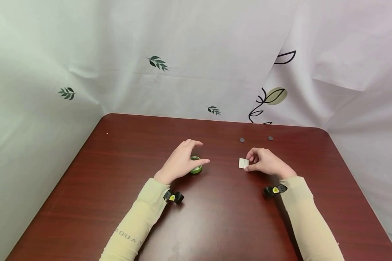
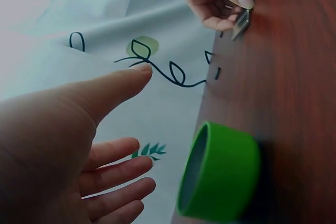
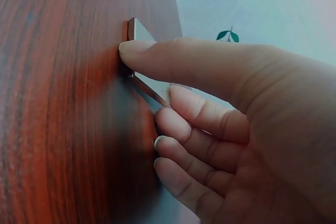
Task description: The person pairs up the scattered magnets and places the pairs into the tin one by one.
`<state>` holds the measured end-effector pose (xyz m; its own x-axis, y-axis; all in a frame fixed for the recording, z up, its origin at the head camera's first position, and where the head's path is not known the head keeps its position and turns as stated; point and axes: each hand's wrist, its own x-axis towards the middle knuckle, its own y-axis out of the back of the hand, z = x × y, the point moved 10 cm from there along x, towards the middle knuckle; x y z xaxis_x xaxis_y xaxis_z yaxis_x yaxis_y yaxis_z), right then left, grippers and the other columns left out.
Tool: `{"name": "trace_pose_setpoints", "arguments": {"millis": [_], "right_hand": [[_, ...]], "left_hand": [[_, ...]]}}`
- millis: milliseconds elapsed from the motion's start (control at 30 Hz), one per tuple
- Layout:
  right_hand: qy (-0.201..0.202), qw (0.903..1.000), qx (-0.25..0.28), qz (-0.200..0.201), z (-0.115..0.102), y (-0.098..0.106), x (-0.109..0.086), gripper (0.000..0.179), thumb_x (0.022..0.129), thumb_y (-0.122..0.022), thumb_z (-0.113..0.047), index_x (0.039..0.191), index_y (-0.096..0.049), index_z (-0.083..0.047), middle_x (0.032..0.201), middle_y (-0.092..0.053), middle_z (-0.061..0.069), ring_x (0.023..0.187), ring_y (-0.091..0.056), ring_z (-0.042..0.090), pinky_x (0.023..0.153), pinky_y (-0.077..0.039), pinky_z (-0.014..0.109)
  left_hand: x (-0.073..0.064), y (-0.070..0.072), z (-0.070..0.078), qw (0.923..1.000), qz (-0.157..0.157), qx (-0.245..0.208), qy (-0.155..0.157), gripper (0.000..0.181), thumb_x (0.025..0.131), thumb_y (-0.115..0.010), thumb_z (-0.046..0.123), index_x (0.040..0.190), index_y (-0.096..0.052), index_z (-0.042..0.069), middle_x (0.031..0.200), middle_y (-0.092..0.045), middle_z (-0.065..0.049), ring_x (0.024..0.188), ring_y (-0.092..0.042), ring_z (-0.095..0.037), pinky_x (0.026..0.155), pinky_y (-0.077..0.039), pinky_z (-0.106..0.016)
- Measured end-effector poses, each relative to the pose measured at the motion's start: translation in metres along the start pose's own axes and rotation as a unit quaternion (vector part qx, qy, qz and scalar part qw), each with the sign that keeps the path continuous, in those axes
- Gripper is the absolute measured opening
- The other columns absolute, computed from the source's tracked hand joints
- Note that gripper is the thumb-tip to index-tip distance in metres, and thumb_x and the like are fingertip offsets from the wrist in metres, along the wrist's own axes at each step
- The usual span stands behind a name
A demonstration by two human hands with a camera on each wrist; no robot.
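Pale square plate [image 1: 241,163] sits in my right grip [image 1: 266,161], pinched at its edges by thumb and fingers, on or just above the bench [image 1: 117,163]; I can't tell which. I judge that light, even pressure on opposite edges suits it best, keeping the seam from shifting. My left grip [image 1: 179,159] is released, thumb and fingers apart beside the green cup [image 2: 226,177]. I count one plate, or two butted pieces, the seam leaving that unclear; one cup; and two dark discs [image 1: 242,140] farther across.

White leaf-printed cloth [image 1: 196,36] hangs behind a reddish-brown table [image 1: 222,210] — its top softly shining.
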<state>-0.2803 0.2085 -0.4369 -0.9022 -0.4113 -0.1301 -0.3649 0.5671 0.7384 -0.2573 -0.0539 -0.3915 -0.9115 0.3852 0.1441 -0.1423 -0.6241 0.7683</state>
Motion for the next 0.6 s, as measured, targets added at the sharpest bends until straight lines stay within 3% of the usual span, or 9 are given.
{"name": "trace_pose_setpoints", "arguments": {"millis": [300,600], "right_hand": [[-0.004,0.9999,0.011,0.004,0.0,0.0,-0.001,0.034,0.077,-0.09,-0.014,0.096,-0.064,-0.005,0.086,-0.061,0.006,0.082,-0.056,0.022,0.073,-0.05,0.032],[-0.002,0.9999,0.013,-0.002,-0.001,0.0,-0.002,0.035,0.078,-0.09,-0.015,0.097,-0.062,-0.006,0.086,-0.062,0.006,0.082,-0.057,0.022,0.073,-0.05,0.032]], "left_hand": [[-0.011,-0.008,-0.02,0.9992,-0.034,0.011,0.018,0.084,0.081,-0.08,0.06,0.144,-0.054,0.01,0.14,-0.055,-0.004,0.133,-0.046,-0.024,0.11,-0.038,-0.04],[-0.017,-0.007,-0.028,0.9987,-0.05,-0.011,-0.001,0.086,0.075,-0.091,0.043,0.144,-0.055,0.008,0.137,-0.059,-0.005,0.124,-0.055,-0.022,0.105,-0.043,-0.039]]}}
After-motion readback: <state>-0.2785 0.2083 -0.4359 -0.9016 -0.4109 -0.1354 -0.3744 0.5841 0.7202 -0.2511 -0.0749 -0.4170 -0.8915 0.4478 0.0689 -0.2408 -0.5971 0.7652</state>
